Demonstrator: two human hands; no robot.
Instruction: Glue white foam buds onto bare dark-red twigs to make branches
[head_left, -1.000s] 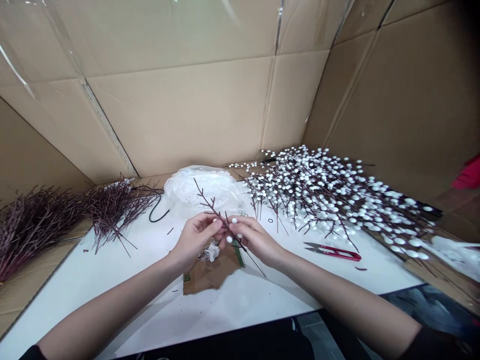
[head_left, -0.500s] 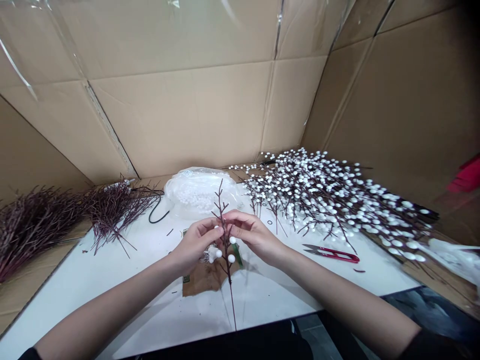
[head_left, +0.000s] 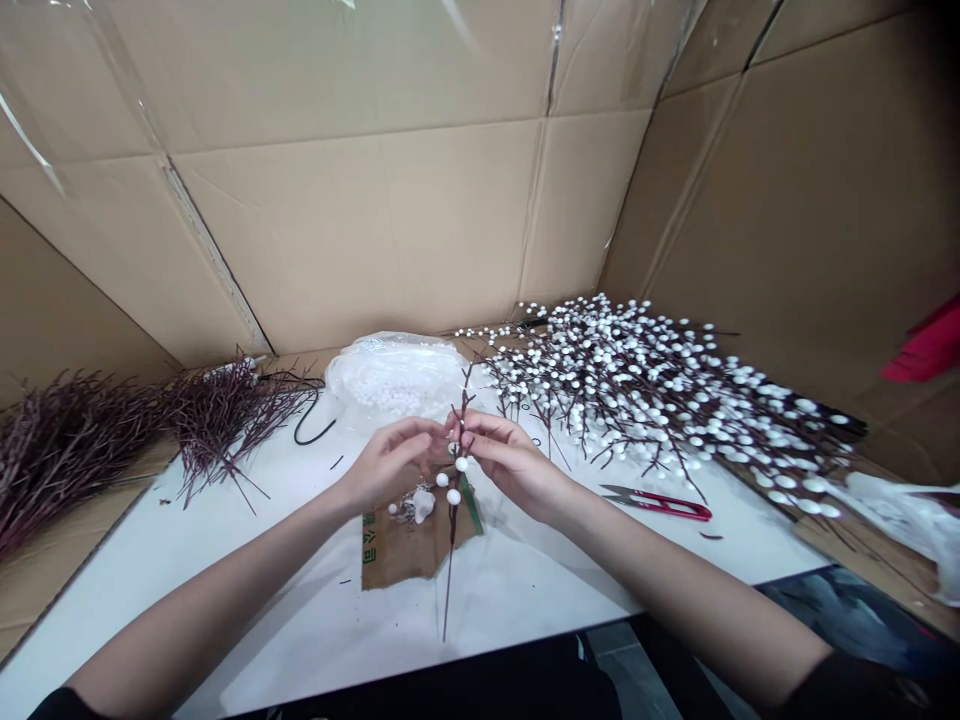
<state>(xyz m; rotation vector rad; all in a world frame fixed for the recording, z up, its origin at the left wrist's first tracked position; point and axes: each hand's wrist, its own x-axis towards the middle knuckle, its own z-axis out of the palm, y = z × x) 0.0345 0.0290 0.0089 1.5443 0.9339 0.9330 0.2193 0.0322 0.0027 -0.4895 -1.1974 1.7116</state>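
Note:
Upright over the table stands a dark brown artificial twig [head_left: 452, 525], a few white foam berries [head_left: 454, 496] on its lower side shoots. My right hand [head_left: 510, 460] pinches its stem in the upper half between thumb and fingers. From the other side my left hand [head_left: 394, 460] reaches in, fingers curled and tips together close to the stem; whatever they may hold is too small to make out. Below lies a piece of brown cardboard [head_left: 397, 562] with a whitish clump [head_left: 422, 505] of glue-like stuff on it.
Behind my hands sits a clear plastic bag of white berries [head_left: 397, 375]. Berry-covered branches [head_left: 637, 390] are heaped at right, bare twigs [head_left: 225, 415] at left. Red-handled thread snips [head_left: 664, 503] lie right on the white table [head_left: 277, 620]. Cardboard walls [head_left: 360, 230] enclose the back.
The twig has turned, its top leaning right and its bottom end swinging left. My left hand's fingertips have come off the stem slightly; my right hand still grips it.

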